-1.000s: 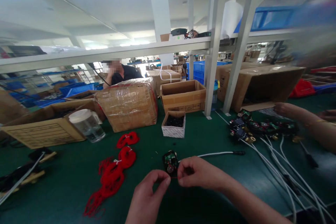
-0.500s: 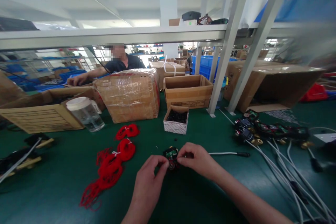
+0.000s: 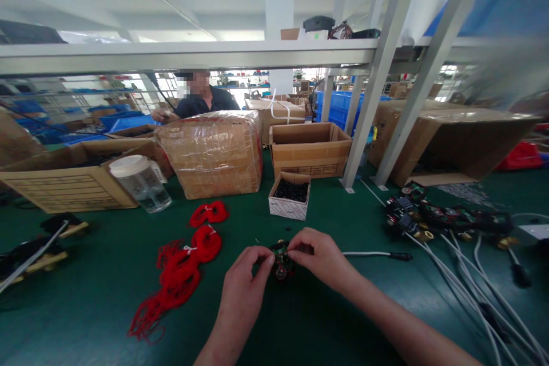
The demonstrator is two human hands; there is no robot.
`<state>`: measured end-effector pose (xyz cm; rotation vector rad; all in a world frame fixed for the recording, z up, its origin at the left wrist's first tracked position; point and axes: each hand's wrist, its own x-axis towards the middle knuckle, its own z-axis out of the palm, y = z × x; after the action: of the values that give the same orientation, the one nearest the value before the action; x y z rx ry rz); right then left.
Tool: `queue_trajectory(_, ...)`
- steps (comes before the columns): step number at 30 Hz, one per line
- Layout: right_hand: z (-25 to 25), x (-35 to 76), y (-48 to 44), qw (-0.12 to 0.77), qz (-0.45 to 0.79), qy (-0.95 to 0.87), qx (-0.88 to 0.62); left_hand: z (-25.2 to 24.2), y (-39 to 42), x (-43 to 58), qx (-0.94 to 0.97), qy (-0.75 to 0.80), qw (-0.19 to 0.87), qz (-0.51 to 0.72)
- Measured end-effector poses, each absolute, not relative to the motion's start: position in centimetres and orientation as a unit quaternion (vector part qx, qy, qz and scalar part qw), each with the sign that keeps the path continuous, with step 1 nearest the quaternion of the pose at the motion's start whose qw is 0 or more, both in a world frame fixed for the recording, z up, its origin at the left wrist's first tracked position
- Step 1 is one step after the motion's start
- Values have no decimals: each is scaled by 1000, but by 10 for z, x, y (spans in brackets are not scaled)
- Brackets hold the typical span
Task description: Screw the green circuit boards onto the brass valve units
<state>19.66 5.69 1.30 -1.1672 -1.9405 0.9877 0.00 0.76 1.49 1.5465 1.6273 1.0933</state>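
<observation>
A small black electronic assembly (image 3: 281, 270) with a green circuit board and a round part lies on the green table in front of me. My left hand (image 3: 249, 274) is at its left side, thumb and forefinger pinched together. From the right, my right hand (image 3: 315, 253) pinches at the upper part of the assembly. Whatever is between the fingertips is too small to make out. A grey cable (image 3: 369, 254) with a black plug runs out to the right from behind my right hand. Just beyond stands a small white box (image 3: 288, 209) of tiny black parts.
Bundles of red wire (image 3: 182, 280) lie to the left, near a clear lidded jug (image 3: 143, 186). More assemblies (image 3: 450, 214) with grey cables are at the right. Cardboard boxes (image 3: 214, 154) and metal shelf posts (image 3: 371, 86) line the back. A co-worker (image 3: 206, 100) sits beyond.
Both hands have shifted slightly up on the assembly, uncovering more of its round part. The co-worker's arm has drawn in toward the body. The view has tilted slightly.
</observation>
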Motion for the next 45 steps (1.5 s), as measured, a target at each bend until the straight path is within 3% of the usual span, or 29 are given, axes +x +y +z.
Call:
queue_trajectory(13,3,187,58,367,340,-730,-465,14,12,2,626,623,223,412)
queue_trajectory(20,5,181,54,401,285,-744,-452,-8,15,-4,693,591,63,407)
queue_trajectory(24,3,178,53,405,276,-741,-458,-15,16,-4,699,594,24,398)
queue_trajectory(45,-12,181,63,403,446,-656,-457,3,22,-3,635,626,216,397)
